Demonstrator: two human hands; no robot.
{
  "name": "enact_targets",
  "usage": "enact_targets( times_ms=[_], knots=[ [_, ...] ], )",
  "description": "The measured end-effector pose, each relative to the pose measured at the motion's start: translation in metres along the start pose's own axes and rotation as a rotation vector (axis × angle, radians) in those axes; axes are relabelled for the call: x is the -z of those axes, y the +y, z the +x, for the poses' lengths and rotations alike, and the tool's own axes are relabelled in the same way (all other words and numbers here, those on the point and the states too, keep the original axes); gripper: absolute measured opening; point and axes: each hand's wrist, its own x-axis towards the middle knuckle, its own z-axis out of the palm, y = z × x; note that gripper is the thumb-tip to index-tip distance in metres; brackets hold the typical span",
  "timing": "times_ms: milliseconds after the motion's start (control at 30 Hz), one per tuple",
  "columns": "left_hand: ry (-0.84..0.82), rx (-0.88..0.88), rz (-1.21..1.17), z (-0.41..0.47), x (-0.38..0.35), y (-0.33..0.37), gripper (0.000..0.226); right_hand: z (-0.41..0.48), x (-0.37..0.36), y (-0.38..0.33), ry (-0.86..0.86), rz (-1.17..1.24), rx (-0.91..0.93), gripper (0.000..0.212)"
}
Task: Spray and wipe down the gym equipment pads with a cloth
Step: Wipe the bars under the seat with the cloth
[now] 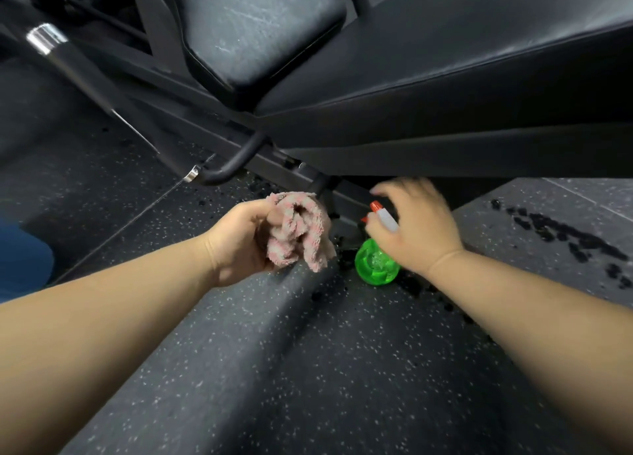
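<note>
On my feed the left hand (pixel 239 238) sits just left of the frame's centre, and its grip is clamped on a bunched pink cloth (pixel 298 232), whose folds hang out past the fingers. Just right of it, the right hand (pixel 418 228) is over the head of a green spray bottle (pixel 376 261), which has a white neck and a red trigger. The thumb lies against the neck and the fingers arch over the nozzle. They are smeared by motion, so I cannot tell whether that grip is closed on the bottle or apart above it. The bottle's green body is low against the speckled rubber floor (pixel 308 369), just right of centre, though I cannot make out whether it rests there.

Across the upper right of the frame runs a long black pad (pixel 445 77), above both hands. A smaller black pad (pixel 260 26) with pale scuff marks sits at upper centre. A black bar with a chrome collar (pixel 46 40) slants down from the upper left. Dark crumbs (pixel 565 238) are scattered on the floor at the right, and something blue (pixel 24 256) shows at the left edge.
</note>
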Motion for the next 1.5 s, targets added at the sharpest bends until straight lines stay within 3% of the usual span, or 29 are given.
enact_targets(
  times_ms=[100, 200, 300, 400, 500, 567, 667, 700, 767, 833, 967, 1100, 1200, 1267, 1333, 1433, 1500],
  knots=[
    [-0.068, -0.03, 0.093, -0.007, 0.007, 0.005, 0.02, 0.012, -0.01, -0.048, -0.229, 0.315, 0.053, 0.044],
    [-0.089, -0.046, 0.15, -0.009, 0.028, 0.008, 0.04, 0.032, -0.021, -0.082, -0.601, 0.748, -0.156, 0.052],
    [-0.14, -0.092, 0.152, -0.019, 0.048, 0.013, 0.045, 0.048, -0.032, -0.093, -0.645, 0.9, -0.291, 0.038],
    [-0.032, -0.084, 0.183, -0.031, 0.065, 0.016, 0.017, 0.055, -0.036, -0.096, -0.708, 0.931, -0.346, 0.019],
    [0.089, -0.08, 0.087, -0.039, 0.084, 0.013, 0.018, 0.057, -0.036, -0.1, -0.833, 1.158, -0.423, 0.013],
    [0.128, -0.116, -0.052, -0.041, 0.092, 0.013, 0.029, 0.057, -0.036, -0.102, -0.938, 1.269, -0.484, 0.028],
    [0.222, -0.129, -0.129, -0.041, 0.091, 0.012, 0.01, 0.055, -0.038, -0.112, -1.085, 1.249, -0.481, 0.048],
    [0.269, -0.125, -0.136, -0.041, 0.089, 0.013, 0.008, 0.055, -0.038, -0.117, -1.1, 1.243, -0.458, 0.044],
    [0.311, -0.092, -0.189, -0.04, 0.088, 0.011, 0.031, 0.056, -0.037, -0.126, -1.056, 1.259, -0.436, 0.026],
    [0.294, -0.014, -0.171, -0.038, 0.084, 0.01, 0.043, 0.056, -0.035, -0.128, -0.986, 1.295, -0.448, 0.03],
    [0.251, -0.002, -0.003, -0.037, 0.079, 0.005, 0.021, 0.053, -0.037, -0.129, -1.011, 1.273, -0.422, 0.034],
    [0.515, -0.21, 0.513, -0.037, 0.087, 0.003, 0.014, 0.05, -0.039, -0.126, -1.006, 1.16, -0.445, 0.013],
    [0.645, -0.307, 1.061, -0.043, 0.089, 0.009, 0.023, 0.051, -0.042, -0.12, -0.881, 1.062, -0.517, 0.026],
    [0.675, -0.369, 1.27, -0.045, 0.088, 0.013, 0.037, 0.053, -0.041, -0.12, -0.83, 1.047, -0.539, 0.033],
    [0.613, -0.411, 1.261, -0.048, 0.087, 0.016, 0.042, 0.056, -0.037, -0.121, -0.849, 1.107, -0.539, 0.052],
    [0.447, -0.367, 1.056, -0.055, 0.085, 0.021, 0.028, 0.06, -0.031, -0.117, -0.987, 1.185, -0.464, 0.083],
    [0.413, -0.366, 1.036, -0.056, 0.085, 0.024, 0.031, 0.059, -0.031, -0.117, -1.068, 1.062, -0.4, 0.068]
  ],
)
